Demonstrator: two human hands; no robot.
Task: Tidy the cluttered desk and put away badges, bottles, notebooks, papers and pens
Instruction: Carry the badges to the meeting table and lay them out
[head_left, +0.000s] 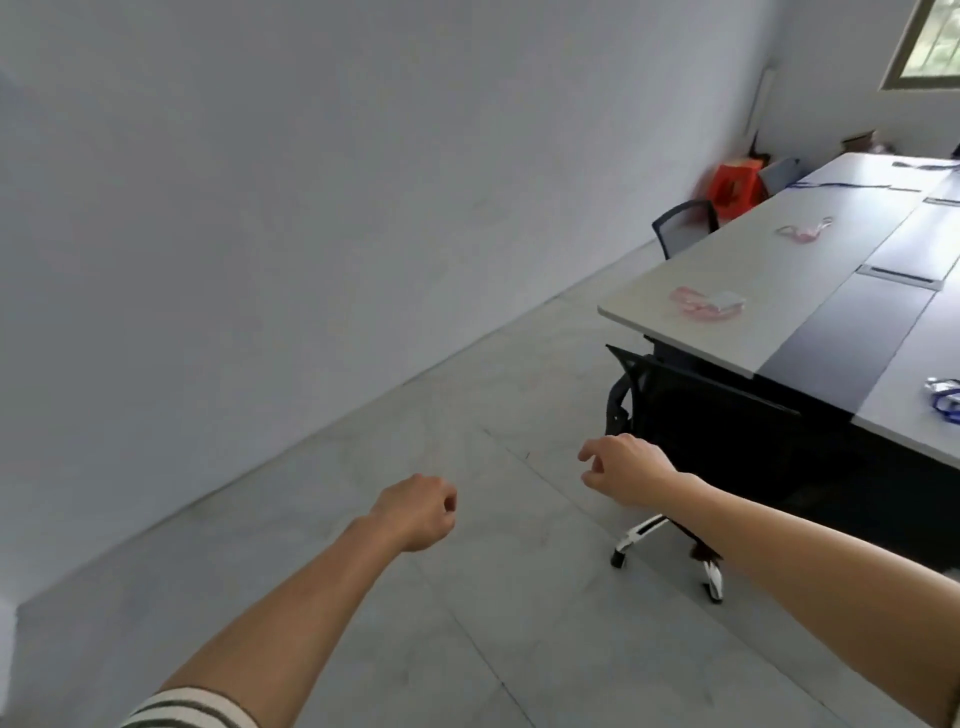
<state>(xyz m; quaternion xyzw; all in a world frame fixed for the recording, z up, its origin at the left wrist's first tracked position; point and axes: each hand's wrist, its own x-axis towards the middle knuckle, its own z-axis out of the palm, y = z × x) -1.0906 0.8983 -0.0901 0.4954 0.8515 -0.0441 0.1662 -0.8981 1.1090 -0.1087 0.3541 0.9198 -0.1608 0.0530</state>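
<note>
A long grey desk fills the right side of the view. A badge with a pink lanyard lies near its closest corner, and a second pink lanyard lies farther along. A blue-lanyard badge sits at the right edge, with more blue lanyards at the far end. My left hand hangs over the floor with fingers curled and nothing in it. My right hand hovers left of the desk, fingers loosely bent, holding nothing.
A black office chair is tucked under the desk's near end, its white wheeled base jutting onto the floor. Another chair stands farther back. An orange stool sits in the far corner. Grey floor and a bare wall lie to the left.
</note>
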